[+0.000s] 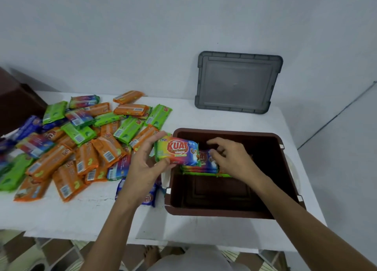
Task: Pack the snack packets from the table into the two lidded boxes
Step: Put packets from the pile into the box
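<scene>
Fingers (pixel 161 135) of the left hand (pixel 142 164) grip a rainbow-coloured packet (pixel 176 151) by its left end, holding it over the left rim of the open brown box (pixel 224 212); red letters on it read "KUAT". Right hand (pixel 232 158) reaches into the box, its fingers curled onto the stacked packets (pixel 201 169) lying against the far wall. Left of the box, a loose pile of orange, green and blue packets (pixel 81 140) covers the white surface (pixel 81 213), barcodes showing; their print is too small to read. A grey lid (pixel 237 83) leans against the wall behind.
</scene>
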The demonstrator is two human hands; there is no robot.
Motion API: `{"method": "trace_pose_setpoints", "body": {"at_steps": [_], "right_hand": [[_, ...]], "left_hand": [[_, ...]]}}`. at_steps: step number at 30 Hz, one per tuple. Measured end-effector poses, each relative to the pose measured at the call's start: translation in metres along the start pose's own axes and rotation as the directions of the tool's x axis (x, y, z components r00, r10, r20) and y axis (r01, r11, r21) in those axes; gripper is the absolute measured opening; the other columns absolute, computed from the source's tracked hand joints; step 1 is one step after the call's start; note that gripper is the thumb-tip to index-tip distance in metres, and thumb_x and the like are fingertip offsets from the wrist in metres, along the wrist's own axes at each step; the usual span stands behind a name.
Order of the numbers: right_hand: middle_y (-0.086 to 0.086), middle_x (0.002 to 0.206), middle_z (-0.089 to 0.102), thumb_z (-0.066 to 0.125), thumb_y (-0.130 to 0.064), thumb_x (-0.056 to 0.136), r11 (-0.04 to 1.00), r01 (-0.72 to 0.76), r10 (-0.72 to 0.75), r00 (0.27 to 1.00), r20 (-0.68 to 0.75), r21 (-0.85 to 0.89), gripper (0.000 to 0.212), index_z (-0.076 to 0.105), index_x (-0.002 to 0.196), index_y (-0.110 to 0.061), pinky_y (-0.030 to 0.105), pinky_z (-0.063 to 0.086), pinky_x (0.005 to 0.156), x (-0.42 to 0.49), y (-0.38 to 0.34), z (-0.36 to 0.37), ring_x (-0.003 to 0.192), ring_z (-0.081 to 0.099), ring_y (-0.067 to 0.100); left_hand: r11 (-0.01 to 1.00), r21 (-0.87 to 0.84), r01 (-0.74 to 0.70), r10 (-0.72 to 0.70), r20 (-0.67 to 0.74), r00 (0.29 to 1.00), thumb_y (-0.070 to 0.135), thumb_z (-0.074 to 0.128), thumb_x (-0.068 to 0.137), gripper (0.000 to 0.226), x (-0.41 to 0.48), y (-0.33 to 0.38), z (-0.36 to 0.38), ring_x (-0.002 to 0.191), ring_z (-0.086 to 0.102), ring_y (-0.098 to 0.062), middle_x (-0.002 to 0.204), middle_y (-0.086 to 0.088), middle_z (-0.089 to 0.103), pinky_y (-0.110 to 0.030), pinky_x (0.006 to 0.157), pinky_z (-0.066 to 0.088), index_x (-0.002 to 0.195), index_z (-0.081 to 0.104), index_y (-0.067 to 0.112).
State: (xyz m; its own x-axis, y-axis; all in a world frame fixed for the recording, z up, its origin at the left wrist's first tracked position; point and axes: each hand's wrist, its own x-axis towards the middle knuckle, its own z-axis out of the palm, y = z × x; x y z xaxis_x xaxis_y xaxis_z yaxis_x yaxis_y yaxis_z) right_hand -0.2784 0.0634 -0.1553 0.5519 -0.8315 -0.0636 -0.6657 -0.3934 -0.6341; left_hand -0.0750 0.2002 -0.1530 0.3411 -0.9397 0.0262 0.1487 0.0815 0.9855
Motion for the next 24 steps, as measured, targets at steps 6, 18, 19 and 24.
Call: {"method": "trace_pose_setpoints", "body": {"at_steps": [6,18,19,24], "right_hand": [[0.004,0.114,0.070,0.068,-0.024,0.091,0.589,-0.177,-0.043,0.968,0.249,0.788,0.038,0.061,0.126,-0.036,0.037,0.061,0.081,-0.019,-0.024,-0.015,0.107,0.069,0.021],[0.002,0.125,0.060,0.063,-0.017,0.093,0.829,-0.266,0.297,0.955,0.015,0.493,0.026,0.066,0.114,-0.030,0.039,0.062,0.079,-0.045,0.050,-0.059,0.107,0.064,0.021],[0.002,0.127,0.057,0.062,-0.016,0.094,0.844,-0.285,0.317,0.949,0.007,0.454,0.026,0.065,0.116,-0.028,0.037,0.062,0.078,-0.044,0.052,-0.055,0.108,0.063,0.020],[0.005,0.126,0.059,0.060,-0.016,0.096,0.936,-0.312,0.328,0.941,-0.081,0.163,0.027,0.061,0.122,-0.024,0.023,0.057,0.070,-0.036,0.059,-0.033,0.104,0.061,0.018]], "left_hand": [[1.000,-0.010,-0.016,0.017,0.097,0.995,0.003,0.064,0.087,0.054,0.010,0.006,0.017,0.121,0.057,-0.016,0.128,0.014,0.056,-0.031,0.078,0.059,0.136,0.050,0.023],[0.494,0.824,-0.278,0.225,0.188,0.956,0.023,0.060,0.094,0.038,0.020,-0.017,0.009,0.136,0.034,-0.010,0.147,0.003,0.041,-0.023,0.108,0.026,0.132,0.057,0.022],[0.499,0.825,-0.266,0.220,0.176,0.959,0.023,0.059,0.095,0.037,0.019,-0.020,0.007,0.137,0.033,-0.009,0.147,0.003,0.041,-0.022,0.108,0.025,0.132,0.057,0.021],[0.551,0.794,-0.257,0.211,0.165,0.963,0.028,0.054,0.098,0.037,0.017,-0.026,0.005,0.139,0.033,-0.007,0.150,0.007,0.039,-0.024,0.109,0.030,0.134,0.056,0.019]]}}
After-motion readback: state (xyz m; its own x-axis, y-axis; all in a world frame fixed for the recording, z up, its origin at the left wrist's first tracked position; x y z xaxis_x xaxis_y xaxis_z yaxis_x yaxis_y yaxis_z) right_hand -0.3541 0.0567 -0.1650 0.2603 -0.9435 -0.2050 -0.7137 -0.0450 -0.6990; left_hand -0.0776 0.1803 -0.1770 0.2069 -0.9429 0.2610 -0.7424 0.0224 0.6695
